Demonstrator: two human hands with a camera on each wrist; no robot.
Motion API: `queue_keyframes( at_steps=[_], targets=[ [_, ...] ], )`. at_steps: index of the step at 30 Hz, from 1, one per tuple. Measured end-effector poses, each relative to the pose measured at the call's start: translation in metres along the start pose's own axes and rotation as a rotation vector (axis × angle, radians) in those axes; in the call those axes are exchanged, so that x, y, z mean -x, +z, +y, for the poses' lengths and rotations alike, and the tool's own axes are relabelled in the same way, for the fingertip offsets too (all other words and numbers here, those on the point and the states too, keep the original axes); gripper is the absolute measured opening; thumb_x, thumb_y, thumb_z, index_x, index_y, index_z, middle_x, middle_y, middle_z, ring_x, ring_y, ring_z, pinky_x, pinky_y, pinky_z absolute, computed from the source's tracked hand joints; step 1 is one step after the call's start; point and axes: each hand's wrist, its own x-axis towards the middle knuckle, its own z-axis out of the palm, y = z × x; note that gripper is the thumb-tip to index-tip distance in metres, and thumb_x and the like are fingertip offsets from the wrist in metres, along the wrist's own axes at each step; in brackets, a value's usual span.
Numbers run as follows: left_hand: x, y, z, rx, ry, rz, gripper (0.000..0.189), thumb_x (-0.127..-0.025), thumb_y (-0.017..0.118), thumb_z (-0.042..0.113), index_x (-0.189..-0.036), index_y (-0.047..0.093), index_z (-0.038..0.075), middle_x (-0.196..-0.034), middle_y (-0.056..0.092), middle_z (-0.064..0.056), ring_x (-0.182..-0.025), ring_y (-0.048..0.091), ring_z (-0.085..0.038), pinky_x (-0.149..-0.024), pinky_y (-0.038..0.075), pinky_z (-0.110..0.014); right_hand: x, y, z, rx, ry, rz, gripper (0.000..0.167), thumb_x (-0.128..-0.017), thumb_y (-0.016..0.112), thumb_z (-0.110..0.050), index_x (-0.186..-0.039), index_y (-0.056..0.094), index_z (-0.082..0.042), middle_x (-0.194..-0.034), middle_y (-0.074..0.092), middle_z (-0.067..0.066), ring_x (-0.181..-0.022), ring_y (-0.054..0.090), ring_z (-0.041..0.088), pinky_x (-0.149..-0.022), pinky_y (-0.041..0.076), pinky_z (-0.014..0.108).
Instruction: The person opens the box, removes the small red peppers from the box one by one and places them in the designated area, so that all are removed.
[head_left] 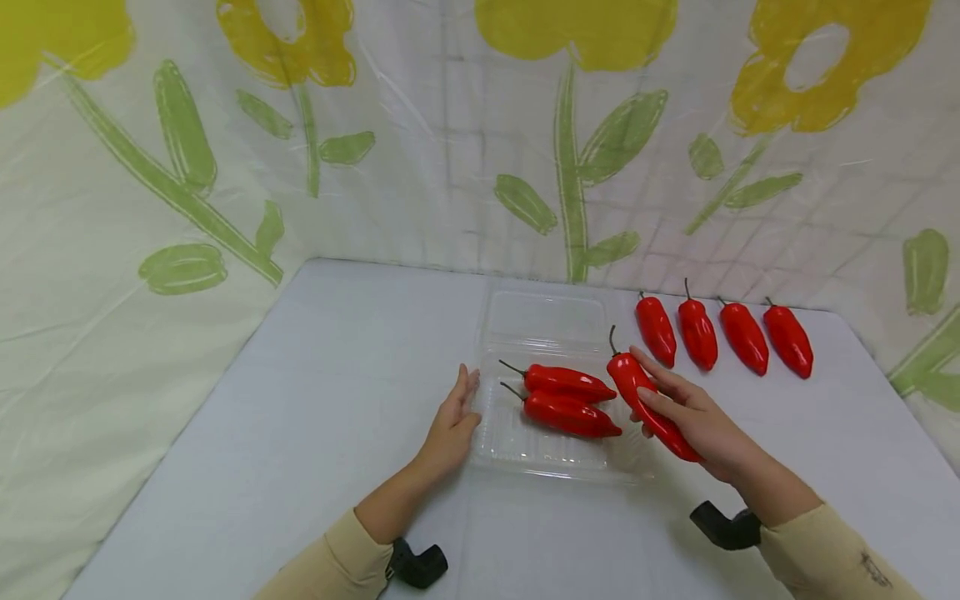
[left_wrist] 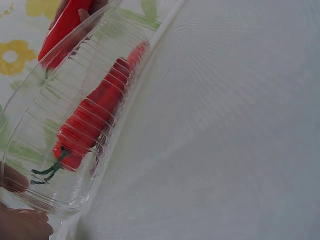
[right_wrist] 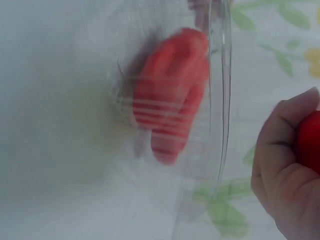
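A clear plastic clamshell container (head_left: 558, 475) lies with its lid folded back, and two red chili peppers (head_left: 567, 414) rest side by side in its base, green stems to the left. My right hand (head_left: 697, 421) grips another red pepper (head_left: 633, 383) above the container's right side, stem pointing up and away. In the right wrist view that hand (right_wrist: 287, 170) curls round the pepper, mostly out of frame. Against the container's left wall rests my left hand (head_left: 450, 425), fingers extended. Through the ribbed wall the left wrist view shows the pepper (left_wrist: 90, 117) inside.
Several more red peppers (head_left: 697, 335) lie in a row at the table's back right, stems away from me. A white cover lies over the table (head_left: 337, 375). Behind stands a curtain (head_left: 420, 192) printed with yellow flowers and green leaves.
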Motion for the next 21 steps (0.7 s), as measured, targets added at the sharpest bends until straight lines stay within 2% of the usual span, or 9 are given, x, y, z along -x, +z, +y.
queue_keyframes(
  at_steps=[3,4,7,10,11,14,21],
  targets=[
    [0.002,-0.001,0.000,0.004,0.028,-0.005,0.070,-0.084,0.034,-0.007,-0.146,0.002,-0.007,-0.153,0.018,-0.024,-0.143,0.015,-0.032,-0.114,0.012,-0.047,0.002,-0.007,0.004,0.001,0.018,0.023,0.066,-0.094,0.049,-0.028,-0.150,0.014,-0.029,-0.138,0.034,0.023,-0.103,0.053,0.018,-0.077,0.055,0.034],
    [0.002,-0.001,0.000,-0.005,0.051,-0.008,0.070,-0.084,0.033,-0.006,-0.146,0.002,-0.008,-0.152,0.019,-0.024,-0.143,0.016,-0.031,-0.115,0.013,-0.044,0.003,-0.008,0.006,0.000,0.027,0.028,0.066,-0.094,0.049,-0.028,-0.150,0.014,-0.029,-0.140,0.032,0.023,-0.107,0.050,0.020,-0.078,0.055,0.034],
    [0.003,-0.001,-0.001,-0.005,0.082,-0.015,0.070,-0.084,0.033,-0.005,-0.146,0.002,-0.008,-0.152,0.018,-0.026,-0.142,0.015,-0.032,-0.115,0.012,-0.044,0.003,-0.014,0.011,0.018,0.054,0.056,0.068,-0.094,0.050,-0.029,-0.150,0.011,-0.028,-0.145,0.025,0.024,-0.118,0.039,0.029,-0.078,0.055,0.034],
    [0.002,-0.002,-0.001,-0.013,0.054,-0.014,0.069,-0.085,0.033,-0.006,-0.146,0.002,-0.007,-0.152,0.018,-0.025,-0.143,0.015,-0.031,-0.115,0.012,-0.044,0.004,-0.018,0.015,0.059,0.083,0.086,0.070,-0.094,0.050,-0.029,-0.150,0.008,-0.027,-0.146,0.023,0.026,-0.123,0.031,0.037,-0.075,0.054,0.030],
    [0.002,-0.001,-0.001,-0.005,0.029,-0.012,0.069,-0.085,0.033,-0.007,-0.146,0.002,-0.007,-0.153,0.018,-0.024,-0.143,0.014,-0.032,-0.114,0.010,-0.048,0.004,-0.019,0.017,0.079,0.089,0.098,0.070,-0.094,0.050,-0.029,-0.150,0.007,-0.027,-0.145,0.023,0.026,-0.124,0.030,0.038,-0.074,0.054,0.029],
    [0.001,-0.001,0.001,-0.013,-0.017,-0.006,0.069,-0.085,0.033,-0.009,-0.147,0.002,-0.006,-0.153,0.019,-0.022,-0.143,0.014,-0.031,-0.114,0.011,-0.048,0.006,-0.021,0.020,0.138,0.101,0.130,0.071,-0.094,0.050,-0.027,-0.150,0.006,-0.024,-0.143,0.025,0.028,-0.123,0.030,0.041,-0.072,0.053,0.026],
    [0.000,0.000,0.001,-0.011,-0.017,0.003,0.069,-0.085,0.034,-0.009,-0.147,0.003,-0.005,-0.153,0.020,-0.020,-0.143,0.016,-0.030,-0.115,0.012,-0.047,0.007,-0.029,0.026,0.260,0.134,0.177,0.072,-0.095,0.048,-0.026,-0.150,0.002,-0.020,-0.140,0.027,0.032,-0.120,0.032,0.046,-0.072,0.053,0.028]
  ],
)
